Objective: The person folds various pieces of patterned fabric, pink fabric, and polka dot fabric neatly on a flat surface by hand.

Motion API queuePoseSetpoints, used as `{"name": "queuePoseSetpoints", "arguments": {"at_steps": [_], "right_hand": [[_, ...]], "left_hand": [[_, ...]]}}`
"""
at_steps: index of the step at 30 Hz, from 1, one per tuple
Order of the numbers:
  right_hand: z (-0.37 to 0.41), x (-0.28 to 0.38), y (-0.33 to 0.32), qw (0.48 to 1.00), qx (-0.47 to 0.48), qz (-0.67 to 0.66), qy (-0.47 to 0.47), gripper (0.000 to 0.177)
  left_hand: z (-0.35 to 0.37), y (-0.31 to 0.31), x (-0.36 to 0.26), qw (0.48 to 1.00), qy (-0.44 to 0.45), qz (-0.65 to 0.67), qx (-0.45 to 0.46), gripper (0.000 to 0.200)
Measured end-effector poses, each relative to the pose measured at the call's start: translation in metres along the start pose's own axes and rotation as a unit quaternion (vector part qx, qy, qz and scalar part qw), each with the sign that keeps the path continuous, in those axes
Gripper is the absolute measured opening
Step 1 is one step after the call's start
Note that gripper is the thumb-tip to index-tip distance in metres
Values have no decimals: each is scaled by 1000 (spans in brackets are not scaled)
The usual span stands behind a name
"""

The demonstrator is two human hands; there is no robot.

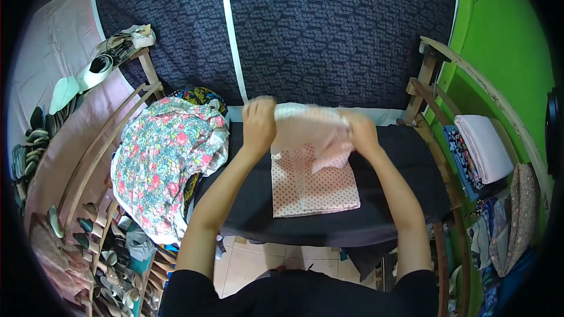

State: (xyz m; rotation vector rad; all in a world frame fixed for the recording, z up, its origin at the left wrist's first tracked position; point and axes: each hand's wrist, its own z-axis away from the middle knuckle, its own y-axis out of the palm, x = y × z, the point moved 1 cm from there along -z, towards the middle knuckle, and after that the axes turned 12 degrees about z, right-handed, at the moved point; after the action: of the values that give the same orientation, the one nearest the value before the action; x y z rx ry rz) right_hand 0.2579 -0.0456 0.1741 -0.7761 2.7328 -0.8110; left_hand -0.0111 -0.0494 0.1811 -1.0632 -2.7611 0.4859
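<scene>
While pink cloth [314, 188] lies on table [405, 170], left hand [258, 120] and right hand [361, 132] clutch it

- Cloth [314, 185]: pale pink with small dark-red dots, folded into a rough rectangle.
- Its near part lies flat on the black table [405, 164], with a paler band along the near edge.
- Its far part is lifted, bunched and blurred, gripped by the left hand [259, 120] and the right hand [359, 132].

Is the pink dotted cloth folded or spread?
Partly folded: left hand and right hand hold the pink dotted cloth with its upper part turned over.
</scene>
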Motion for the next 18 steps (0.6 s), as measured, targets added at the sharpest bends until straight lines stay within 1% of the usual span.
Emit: {"name": "queuePoseSetpoints", "arguments": {"at_steps": [1, 2, 3, 4, 5, 6, 7, 10, 13, 16, 17, 18], "right_hand": [[22, 7, -9, 999, 34, -31, -14, 35], [46, 15, -18, 994, 98, -34, -29, 35], [70, 29, -30, 986, 158, -44, -22, 39], [99, 34, -32, 979, 175, -78, -71, 42], [130, 43, -35, 969, 234, -70, -43, 44], [147, 56, -43, 955, 292, -33, -45, 45], [174, 59, -35, 960, 258, -74, -82, 45], [216, 74, -35, 953, 279, -55, -107, 44], [224, 76, -38, 950, 290, -90, -73, 43], [214, 69, -49, 939, 307, -125, -86, 42], [215, 65, -45, 941, 301, -141, -68, 41], [210, 64, -44, 954, 267, -132, -39, 40]], "left_hand": [[26, -15, -10, 998, -5, -5, 60, 21], [45, -33, -27, 996, 32, 33, 75, 20], [73, -47, -40, 991, 57, 13, 124, 18], [102, -62, -51, 981, 75, 41, 177, 16], [130, -72, -61, 970, 68, 57, 226, 18], [154, -78, -69, 957, 60, 71, 275, 20], [173, -82, -76, 949, 55, 73, 302, 20], [209, -86, -88, 922, 28, 66, 380, 20], [216, -87, -95, 894, -12, 52, 446, 22], [195, -94, -110, 908, -68, 97, 401, 30], [197, -90, -111, 902, -77, 107, 411, 44], [194, -86, -115, 910, -76, 119, 390, 47]]}}
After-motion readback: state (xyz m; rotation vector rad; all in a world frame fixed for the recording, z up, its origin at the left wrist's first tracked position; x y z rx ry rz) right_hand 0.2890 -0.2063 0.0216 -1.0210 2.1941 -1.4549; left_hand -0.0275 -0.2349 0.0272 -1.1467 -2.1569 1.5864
